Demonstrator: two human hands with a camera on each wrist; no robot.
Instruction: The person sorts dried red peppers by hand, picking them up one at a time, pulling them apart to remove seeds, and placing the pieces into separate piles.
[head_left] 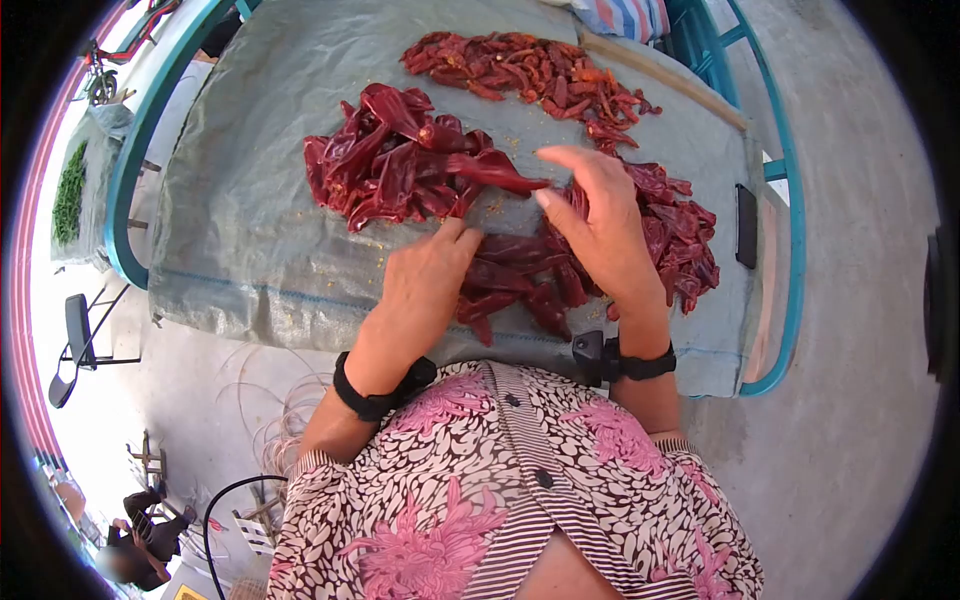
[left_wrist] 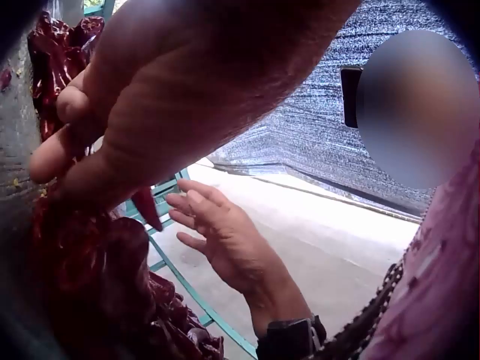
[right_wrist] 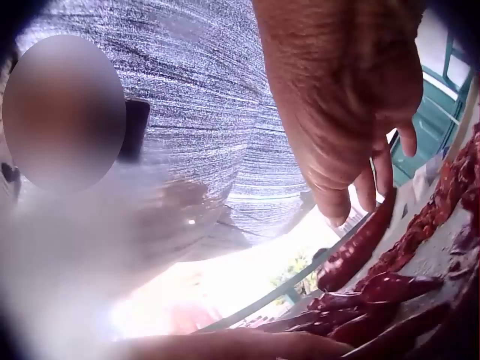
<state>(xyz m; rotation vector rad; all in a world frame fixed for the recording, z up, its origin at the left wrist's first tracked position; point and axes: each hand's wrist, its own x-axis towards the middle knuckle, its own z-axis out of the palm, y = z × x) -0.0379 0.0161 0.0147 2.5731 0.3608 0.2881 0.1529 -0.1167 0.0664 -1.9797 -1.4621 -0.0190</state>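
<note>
My left hand (head_left: 425,285) reaches in over the near pile of dried red chili peppers (head_left: 385,165), its thumb and fingers pinching a dried chili pepper at the pile's lower edge. In the left wrist view dark red skin shows between the fingers (left_wrist: 56,154). My right hand (head_left: 605,220) hangs above the right heap of chili peppers (head_left: 680,240), thumb and forefinger spread apart and nothing held. Close to its fingertips lies the tip of a long glossy chili pepper (head_left: 500,175), which juts from the left pile. Below the hands, several large chili peppers (head_left: 515,275) lie side by side.
A row of smaller, brighter dried chilies (head_left: 530,70) runs along the far side of the grey-green sheet (head_left: 250,230). A black phone-like object (head_left: 746,226) lies at the right edge. The teal frame (head_left: 795,260) borders the table; a striped bag (head_left: 620,15) sits beyond it.
</note>
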